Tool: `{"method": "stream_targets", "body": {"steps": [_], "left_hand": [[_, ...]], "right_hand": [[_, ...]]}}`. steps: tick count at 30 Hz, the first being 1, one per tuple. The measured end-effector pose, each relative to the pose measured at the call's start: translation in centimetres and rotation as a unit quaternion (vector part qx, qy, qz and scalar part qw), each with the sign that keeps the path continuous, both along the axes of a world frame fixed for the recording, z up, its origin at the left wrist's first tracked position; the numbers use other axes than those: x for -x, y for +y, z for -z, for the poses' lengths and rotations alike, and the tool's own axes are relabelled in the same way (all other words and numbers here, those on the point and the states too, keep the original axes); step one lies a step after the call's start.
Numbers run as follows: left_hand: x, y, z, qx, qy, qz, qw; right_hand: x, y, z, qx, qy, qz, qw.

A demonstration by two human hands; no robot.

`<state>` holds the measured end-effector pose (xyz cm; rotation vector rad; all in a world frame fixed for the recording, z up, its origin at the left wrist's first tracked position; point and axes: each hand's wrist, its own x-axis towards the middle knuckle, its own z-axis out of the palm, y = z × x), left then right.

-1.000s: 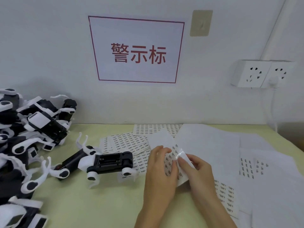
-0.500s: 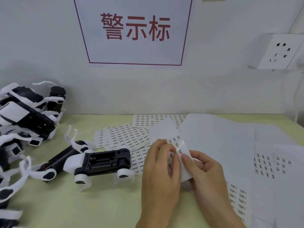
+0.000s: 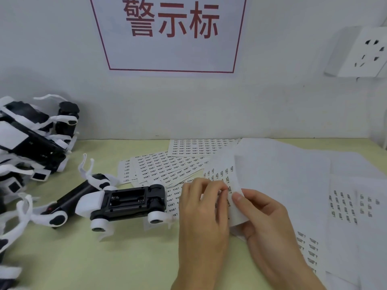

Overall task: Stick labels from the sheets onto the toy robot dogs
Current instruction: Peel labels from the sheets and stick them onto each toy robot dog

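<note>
Green table [image 3: 125,258]: right hand [image 3: 266,222] still holds bent sheet [image 3: 222,174]; left hand [image 3: 201,208] now pinches label edge, toy dog [image 3: 117,201] waits.

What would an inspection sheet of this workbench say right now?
Surface: pale green table, flat.
Job's things: toy robot dog lying belly-up beside a fan of label sheets; more dogs piled at left.
Clutter: peeled white backing sheets spread at right.
Grip: left hand pinching at a label on the held sheet; right hand holds that sheet.
Cables: nothing seen.
Surroundings: red-lettered wall sign, wall socket.
</note>
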<state>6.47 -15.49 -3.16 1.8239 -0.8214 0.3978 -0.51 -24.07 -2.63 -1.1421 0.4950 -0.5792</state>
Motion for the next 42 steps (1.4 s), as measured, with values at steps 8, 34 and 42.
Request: {"method": "stream_targets", "body": {"steps": [8,34,42], "left_hand": [[0.28,0.20,-0.48,-0.002,0.018,0.027,0.999],[0.22,0.24,-0.58,0.004,0.104,0.015,0.995],[-0.08,0.51,-0.81,0.020,0.112,0.043,0.993]], "right_hand": [[0.10,0.37,-0.55,0.132,0.055,0.072,0.987],[0.08,0.75,-0.40,0.208,0.075,0.095,0.971],[0.22,0.70,-0.48,0.231,0.066,0.088,0.967]]}}
